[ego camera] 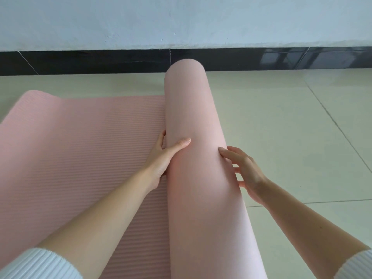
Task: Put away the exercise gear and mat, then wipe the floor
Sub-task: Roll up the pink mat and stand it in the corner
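Pink foam meets your fingertips on both sides: your left hand (161, 158) cups the left flank of the rolled mat (193, 109), thumb (181, 144) curled over its top and fingers tucked down at the seam with the flat stretch (80, 148). Your right hand (247, 170) lays spread, fairly straight fingers (225, 153) on the right flank. The rolled mat's long axis runs near to far between your hands, the unrolled part lies wholly left, so the next push likely goes leftward, driven by the right hand.
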Demonstrator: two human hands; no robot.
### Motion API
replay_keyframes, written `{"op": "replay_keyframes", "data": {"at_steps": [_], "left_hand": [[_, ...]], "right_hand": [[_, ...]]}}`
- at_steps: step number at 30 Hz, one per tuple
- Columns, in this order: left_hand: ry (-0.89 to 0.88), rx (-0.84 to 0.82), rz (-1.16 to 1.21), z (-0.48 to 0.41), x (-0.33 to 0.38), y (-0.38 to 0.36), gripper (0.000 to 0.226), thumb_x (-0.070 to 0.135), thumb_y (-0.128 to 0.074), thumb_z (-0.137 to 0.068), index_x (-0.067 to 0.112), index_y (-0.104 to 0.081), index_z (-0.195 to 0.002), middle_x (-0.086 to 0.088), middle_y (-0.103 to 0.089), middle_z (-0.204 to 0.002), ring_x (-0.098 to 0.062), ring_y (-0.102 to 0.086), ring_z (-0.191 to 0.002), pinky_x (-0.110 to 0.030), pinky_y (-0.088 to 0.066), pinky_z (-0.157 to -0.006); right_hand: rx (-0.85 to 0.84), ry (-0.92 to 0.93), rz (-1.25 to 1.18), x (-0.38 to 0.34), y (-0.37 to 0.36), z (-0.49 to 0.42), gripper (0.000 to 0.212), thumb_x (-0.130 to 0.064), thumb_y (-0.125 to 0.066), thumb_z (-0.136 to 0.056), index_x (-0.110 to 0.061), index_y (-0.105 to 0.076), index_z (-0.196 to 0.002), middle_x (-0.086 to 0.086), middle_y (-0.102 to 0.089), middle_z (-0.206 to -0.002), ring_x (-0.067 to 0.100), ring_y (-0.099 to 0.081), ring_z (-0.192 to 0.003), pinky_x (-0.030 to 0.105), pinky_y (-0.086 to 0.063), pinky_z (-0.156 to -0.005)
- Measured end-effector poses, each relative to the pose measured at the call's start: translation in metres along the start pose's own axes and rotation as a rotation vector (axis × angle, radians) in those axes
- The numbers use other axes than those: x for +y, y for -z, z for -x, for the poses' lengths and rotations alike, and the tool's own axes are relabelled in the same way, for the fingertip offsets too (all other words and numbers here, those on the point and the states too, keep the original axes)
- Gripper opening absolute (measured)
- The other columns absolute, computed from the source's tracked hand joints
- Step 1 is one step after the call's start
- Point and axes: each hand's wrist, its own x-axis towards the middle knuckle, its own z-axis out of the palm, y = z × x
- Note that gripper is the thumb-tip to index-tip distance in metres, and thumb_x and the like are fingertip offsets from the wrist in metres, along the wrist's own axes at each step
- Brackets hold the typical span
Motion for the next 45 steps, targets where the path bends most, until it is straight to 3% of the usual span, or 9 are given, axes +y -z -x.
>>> {"op": "replay_keyframes", "data": {"at_steps": [6,9,14,17,23,27,34,38,45], "left_hand": [[0.074,0.001,0.072,0.005,-0.018,0.016,0.077,0.054,-0.079,-0.064,0.040,-0.046,-0.132,0.016,-0.070,-0.111,-0.008,-0.069,-0.098,-0.037,-0.054,-0.082],[0.035,0.187,0.051,0.012,-0.022,0.032,0.071,0.045,-0.081,-0.069,0.042,-0.046,-0.130,0.008,-0.068,-0.113,-0.010,-0.067,-0.097,-0.034,-0.053,-0.079],[-0.177,0.374,-0.229,0.027,-0.016,0.068,0.028,0.012,-0.066,-0.085,0.037,-0.068,-0.096,0.002,-0.067,-0.106,-0.009,-0.060,-0.093,-0.020,-0.045,-0.079],[-0.075,0.398,-0.224,0.036,-0.010,0.081,0.007,0.030,-0.063,-0.085,0.032,-0.068,-0.088,0.009,-0.068,-0.093,-0.007,-0.059,-0.085,-0.038,-0.049,-0.088],[0.063,0.298,-0.303,0.057,0.008,0.107,0.026,0.048,-0.068,-0.070,0.029,-0.068,-0.088,0.008,-0.062,-0.105,-0.016,-0.055,-0.109,-0.039,-0.043,-0.100],[-0.116,0.384,-0.303,0.066,0.011,0.125,0.067,0.040,-0.062,-0.057,0.035,-0.060,-0.124,0.003,-0.054,-0.125,-0.015,-0.052,-0.116,-0.028,-0.039,-0.092],[-0.077,0.376,-0.461,0.069,0.011,0.152,0.088,0.068,-0.066,-0.047,0.038,-0.052,-0.127,0.008,-0.053,-0.128,-0.014,-0.047,-0.122,-0.039,-0.039,-0.106],[-0.004,0.429,-0.423,0.073,0.013,0.183,0.061,0.053,-0.068,-0.053,0.035,-0.055,-0.110,0.010,-0.056,-0.116,-0.012,-0.055,-0.107,-0.027,-0.043,-0.082],[-0.190,0.571,-0.423,0.081,0.018,0.225,0.041,0.009,-0.066,-0.070,0.040,-0.067,-0.097,0.005,-0.060,-0.082,-0.002,-0.051,-0.070,-0.003,-0.038,-0.059]], "right_hand": [[0.021,0.025,0.001,-0.004,-0.010,0.002,0.037,-0.051,-0.066,-0.080,-0.036,-0.060,-0.114,-0.011,-0.066,-0.105,0.010,-0.062,-0.096,0.032,-0.047,-0.072],[0.065,0.024,-0.017,-0.008,-0.017,0.002,0.030,-0.040,-0.063,-0.085,-0.023,-0.064,-0.109,-0.001,-0.066,-0.098,0.015,-0.061,-0.084,0.032,-0.049,-0.071],[0.024,0.027,-0.024,-0.023,-0.040,0.000,0.024,-0.034,-0.062,-0.084,-0.013,-0.069,-0.094,0.005,-0.065,-0.090,0.018,-0.059,-0.077,0.039,-0.053,-0.078],[0.007,0.100,0.083,-0.035,-0.059,0.000,0.024,-0.033,-0.061,-0.086,-0.011,-0.071,-0.087,0.002,-0.063,-0.083,0.016,-0.058,-0.072,0.034,-0.050,-0.075],[-0.056,0.231,0.305,-0.054,-0.098,0.006,0.025,-0.047,-0.056,-0.085,-0.032,-0.075,-0.089,-0.015,-0.061,-0.112,0.015,-0.043,-0.119,0.032,-0.033,-0.094],[-0.127,0.225,0.210,-0.066,-0.128,0.012,0.027,-0.040,-0.055,-0.089,-0.023,-0.075,-0.093,-0.020,-0.062,-0.114,0.011,-0.053,-0.114,0.032,-0.036,-0.087],[-0.189,0.107,-0.029,-0.086,-0.167,0.013,0.031,-0.040,-0.055,-0.086,-0.013,-0.064,-0.101,0.011,-0.073,-0.100,0.021,-0.067,-0.095,0.049,-0.051,-0.089],[-0.163,-0.034,-0.245,-0.080,-0.189,0.011,0.018,-0.024,-0.057,-0.088,-0.010,-0.055,-0.100,0.021,-0.059,-0.100,0.032,-0.063,-0.086,0.048,-0.058,-0.077],[-0.204,0.142,0.191,-0.067,-0.223,0.005,0.018,-0.027,-0.060,-0.088,-0.022,-0.074,-0.098,-0.022,-0.058,-0.088,-0.007,-0.049,-0.081,0.024,-0.040,-0.082]]}}
